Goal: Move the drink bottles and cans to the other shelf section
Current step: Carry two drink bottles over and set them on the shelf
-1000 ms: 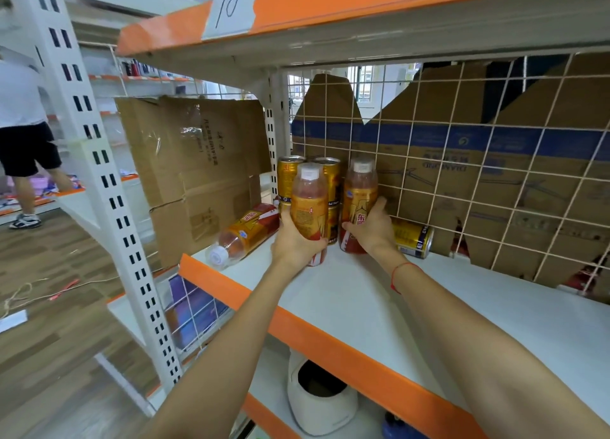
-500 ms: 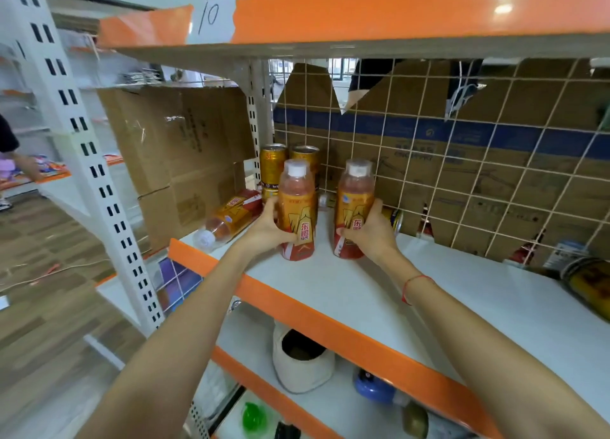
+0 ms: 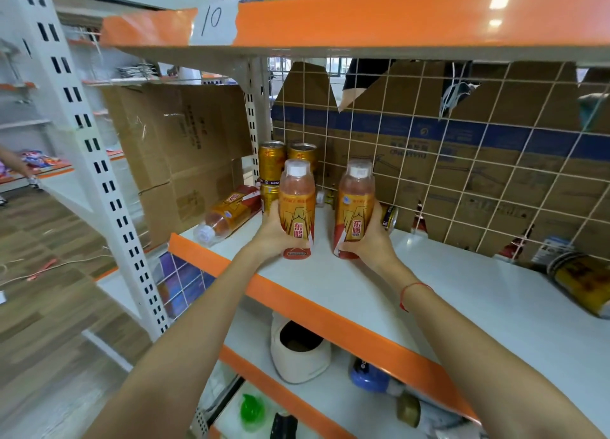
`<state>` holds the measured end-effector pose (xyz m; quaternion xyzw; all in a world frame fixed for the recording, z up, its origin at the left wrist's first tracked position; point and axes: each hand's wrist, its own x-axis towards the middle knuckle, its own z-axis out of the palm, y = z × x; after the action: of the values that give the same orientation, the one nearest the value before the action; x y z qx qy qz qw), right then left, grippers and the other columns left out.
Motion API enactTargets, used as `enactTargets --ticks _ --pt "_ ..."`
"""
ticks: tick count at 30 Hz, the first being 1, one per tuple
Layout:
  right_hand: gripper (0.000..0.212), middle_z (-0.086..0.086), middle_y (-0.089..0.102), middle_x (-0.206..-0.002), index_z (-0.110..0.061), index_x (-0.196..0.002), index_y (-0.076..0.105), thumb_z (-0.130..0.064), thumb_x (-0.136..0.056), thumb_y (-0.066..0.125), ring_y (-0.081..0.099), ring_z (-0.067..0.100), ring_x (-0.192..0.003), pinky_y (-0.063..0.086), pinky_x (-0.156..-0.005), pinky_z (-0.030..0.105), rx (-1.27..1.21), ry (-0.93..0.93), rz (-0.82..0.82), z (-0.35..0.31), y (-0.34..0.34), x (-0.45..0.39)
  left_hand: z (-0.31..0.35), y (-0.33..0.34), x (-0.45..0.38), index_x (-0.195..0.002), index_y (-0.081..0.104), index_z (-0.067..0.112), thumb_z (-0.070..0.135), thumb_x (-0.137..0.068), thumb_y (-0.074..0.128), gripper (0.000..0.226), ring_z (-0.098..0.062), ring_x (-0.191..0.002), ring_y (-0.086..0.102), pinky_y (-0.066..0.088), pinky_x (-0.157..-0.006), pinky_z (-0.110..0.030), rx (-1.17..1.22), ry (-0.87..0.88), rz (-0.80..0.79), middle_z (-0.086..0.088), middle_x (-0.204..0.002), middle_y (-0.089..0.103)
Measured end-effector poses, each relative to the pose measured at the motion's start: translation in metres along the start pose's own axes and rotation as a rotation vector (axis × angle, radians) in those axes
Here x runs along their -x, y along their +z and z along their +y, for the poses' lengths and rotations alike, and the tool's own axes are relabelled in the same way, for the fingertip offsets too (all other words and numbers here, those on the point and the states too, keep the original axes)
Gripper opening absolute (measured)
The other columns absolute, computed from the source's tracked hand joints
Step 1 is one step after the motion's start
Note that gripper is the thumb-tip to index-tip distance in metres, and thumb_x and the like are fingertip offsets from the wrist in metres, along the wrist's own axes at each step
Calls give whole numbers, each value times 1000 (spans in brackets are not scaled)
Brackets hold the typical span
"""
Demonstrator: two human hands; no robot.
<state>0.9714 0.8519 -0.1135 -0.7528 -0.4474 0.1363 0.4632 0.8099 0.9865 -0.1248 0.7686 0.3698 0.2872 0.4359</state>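
White shelf [image 3: 462,293] lies bare btwn the held bottles and the fallen can [image 3: 584,280] far right, wide lane there. Back-left corner's crowded: stacked cans [image 3: 271,163], a toppled bottle [image 3: 227,212], cardboard [image 3: 185,154] walling the left end. Wire grid [image 3: 462,161] blocks the rear; upper shelf [image 3: 396,19] caps overhead.

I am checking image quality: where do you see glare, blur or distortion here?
Head view: glare patches on the orange shelf edge; wide-angle bending of the white upright; the lying can at right is smeared; bottles in both hands are sharp.
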Motion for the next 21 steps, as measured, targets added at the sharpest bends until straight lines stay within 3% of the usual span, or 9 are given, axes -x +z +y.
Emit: enactTargets --ticks 3,7,13,17,21 --pt "113 7 44 -139 -23 -147 7 -16 -66 85 46 28 -126 42 -103 47 22 10 56 3 7 1 4 0 8 -141 25 25 17 -61 89 103 -15 -116 50 46 -96 -35 44 29 23 2 -131 48" --pt "109 6 45 -138 -25 -146 10 -22 -67 85 49 29 -124 44 -102 50 49 27 85 3 10 1 9 -1 10 -141 26 25 11 -65 85 98 -18 -116 53 46 -100 -41 52 48 -11 2 -127 52" --pt "110 6 47 -136 -25 -146 8 -25 -67 84 50 28 -122 45 -100 49 47 20 53 2 9 7 14 -1 14 -146 13 27 11 -69 83 105 -21 -121 50 44 -99 -38 65 35 -35 4 -126 47" --pt "105 5 44 -140 -24 -146 9 -36 -70 81 47 27 -126 42 -102 47 -5 25 26 -12 -1 4 34 5 18 -148 4 35 36 -70 83 111 -19 -127 45 43 -102 -41 68 132 184 1 -143 39" --pt "101 5 48 -136 -26 -145 10 -37 -72 79 51 28 -121 46 -98 48 24 16 98 -29 -6 1 49 8 19 -146 0 37 40 -72 79 109 -27 -123 52 47 -98 -51 -140 137 282 -4 -141 44"
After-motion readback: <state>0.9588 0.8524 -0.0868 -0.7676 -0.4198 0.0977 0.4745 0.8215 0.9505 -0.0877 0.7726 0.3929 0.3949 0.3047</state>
